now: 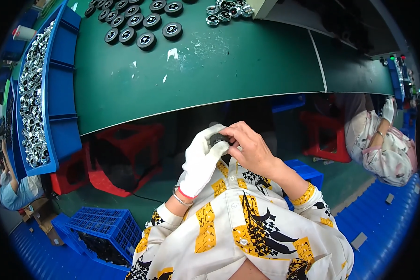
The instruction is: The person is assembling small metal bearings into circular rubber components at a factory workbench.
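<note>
Here, a small dark wheel (218, 139) sits between both hands, held up in front of the chest, just below the near edge of the green table (247, 65) and clear of it. The left hand (201, 161), in a white glove, cups the wheel from the left and beneath, its fingers curled round it with the thumb lying across the front. The right hand (250, 148), bare, closes over it from the right, the fingertips pinching at the top and near side, so that only a small part of the wheel shows between the two; whether anything is being fitted onto it cannot be made out. A bracelet (181, 199) and a red cuff band circle the left wrist, and both forearms come out of a white shirt patterned in yellow and black. On the far side of the table stand rows of black wheels (140, 25) with pale hubs, and beside them a small cluster of shiny silver ones (226, 10). Along the table's left edge runs a long blue tray (63, 84) filled with shiny metal parts (31, 98). On the floor lower left stands a blue crate (105, 228). At the right another person (382, 144) sits in a floral top, one hand gloved.
</note>
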A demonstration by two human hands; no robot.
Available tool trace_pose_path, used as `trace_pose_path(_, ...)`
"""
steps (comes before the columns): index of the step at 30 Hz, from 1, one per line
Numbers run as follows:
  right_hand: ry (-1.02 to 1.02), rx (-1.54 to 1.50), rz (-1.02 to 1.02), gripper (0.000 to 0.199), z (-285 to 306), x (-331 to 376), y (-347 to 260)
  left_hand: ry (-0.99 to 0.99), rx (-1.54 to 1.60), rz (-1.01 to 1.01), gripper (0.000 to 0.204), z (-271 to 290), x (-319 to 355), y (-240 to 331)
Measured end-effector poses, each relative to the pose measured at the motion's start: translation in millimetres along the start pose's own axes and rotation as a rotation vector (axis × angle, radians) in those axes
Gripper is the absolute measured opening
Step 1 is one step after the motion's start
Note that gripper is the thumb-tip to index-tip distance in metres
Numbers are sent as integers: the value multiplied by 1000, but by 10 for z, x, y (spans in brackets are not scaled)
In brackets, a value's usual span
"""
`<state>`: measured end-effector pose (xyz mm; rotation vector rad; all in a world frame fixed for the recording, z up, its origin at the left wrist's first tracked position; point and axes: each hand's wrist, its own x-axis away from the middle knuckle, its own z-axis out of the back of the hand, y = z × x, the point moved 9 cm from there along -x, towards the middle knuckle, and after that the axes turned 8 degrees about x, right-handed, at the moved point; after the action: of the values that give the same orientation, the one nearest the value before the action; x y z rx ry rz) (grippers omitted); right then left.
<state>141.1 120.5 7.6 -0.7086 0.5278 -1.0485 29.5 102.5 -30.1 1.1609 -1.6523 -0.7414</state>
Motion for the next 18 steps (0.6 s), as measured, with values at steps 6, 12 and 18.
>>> trace_pose_path(6, 41, 92, 105, 36, 2, -25, -102, 27, 25, 126, 30, 83, -15, -108)
trace_pose_path(12, 45, -199, -97, 41, -49, 34, 92, 15, 281, 154, 31, 81, -53, -192)
trace_pose_path(18, 4, -205, -102, 45, -48, 37, 76, -24, 172, 170, 38, 104, -10, -221)
